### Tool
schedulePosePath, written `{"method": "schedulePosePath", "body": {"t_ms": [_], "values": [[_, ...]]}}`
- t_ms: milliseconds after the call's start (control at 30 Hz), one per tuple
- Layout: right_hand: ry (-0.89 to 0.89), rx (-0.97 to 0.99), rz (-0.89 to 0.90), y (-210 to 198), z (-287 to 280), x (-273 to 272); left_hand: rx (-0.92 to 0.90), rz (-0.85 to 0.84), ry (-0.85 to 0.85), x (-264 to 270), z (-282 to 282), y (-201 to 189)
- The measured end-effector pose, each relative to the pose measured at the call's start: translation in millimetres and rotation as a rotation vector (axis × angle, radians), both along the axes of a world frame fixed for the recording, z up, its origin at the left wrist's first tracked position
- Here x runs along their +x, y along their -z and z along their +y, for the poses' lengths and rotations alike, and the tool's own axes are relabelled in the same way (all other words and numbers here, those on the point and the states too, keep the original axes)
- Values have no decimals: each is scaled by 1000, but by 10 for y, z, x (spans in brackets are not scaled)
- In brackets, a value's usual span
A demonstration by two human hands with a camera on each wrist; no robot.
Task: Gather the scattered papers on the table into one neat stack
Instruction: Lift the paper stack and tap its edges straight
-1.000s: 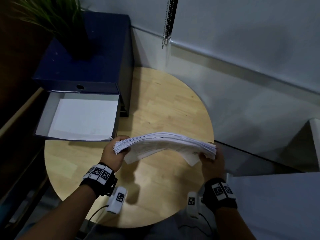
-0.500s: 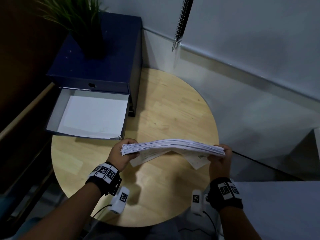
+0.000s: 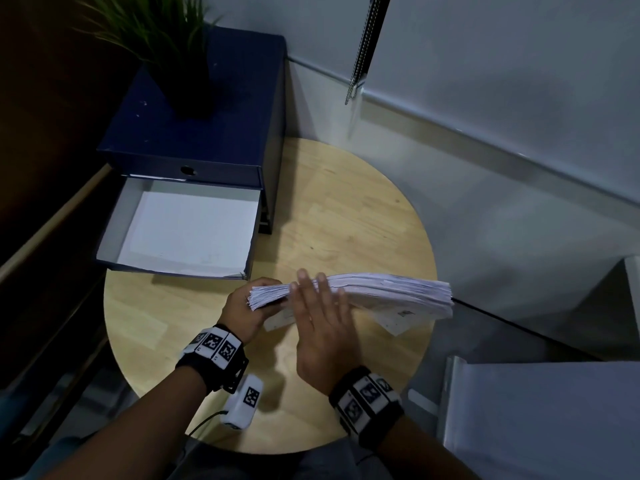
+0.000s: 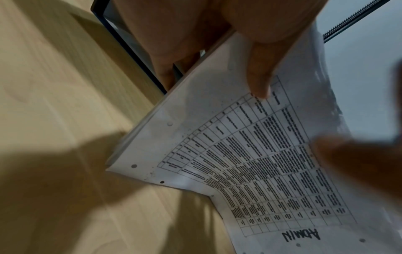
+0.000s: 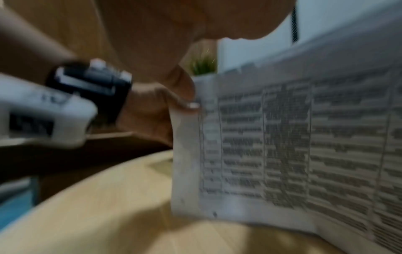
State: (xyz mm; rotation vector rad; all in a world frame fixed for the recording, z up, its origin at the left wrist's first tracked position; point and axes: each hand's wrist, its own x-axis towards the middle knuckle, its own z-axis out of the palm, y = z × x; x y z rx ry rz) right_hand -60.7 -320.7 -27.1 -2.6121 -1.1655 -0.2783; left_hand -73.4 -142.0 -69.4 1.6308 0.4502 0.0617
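Gripping the paper stack [image 3: 374,294] at its 9 o'clock end, left hand [image 3: 247,311] is curling its grip around it above the round counter [image 3: 346,209], right hand [image 3: 320,336] is lying flat-fingered against the stack's near edge.

- Dim room; pale grey wall [image 3: 485,64] with hanging blind chain [image 3: 360,50].
- Round wooden table [image 3: 346,220]; dark blue drawer box [image 3: 207,126], potted plant [image 3: 166,36] on top.
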Motion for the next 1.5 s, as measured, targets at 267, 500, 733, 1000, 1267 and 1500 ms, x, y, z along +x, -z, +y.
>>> {"method": "schedulePosePath", "body": {"t_ms": [267,500,733,1000,1267,1500], "values": [[241,-223,87,-60,-196,227,45,53,-10,4,47,3],[417,-285,133,-174,-474,419,65,71,-21,-10,56,-54],[248,-106,91,-557,-368,455,390,-193,103,83,-132,-631],[213,333,276,-1085,-455,644,863,-510,250,331,-268,-1594],[274,1007,711,-1152,-930,807,289,-294,46,272,143,-1585],[424,1171,606,-852,-717,697,17,-362,-27,406,-231,-1411]]}}
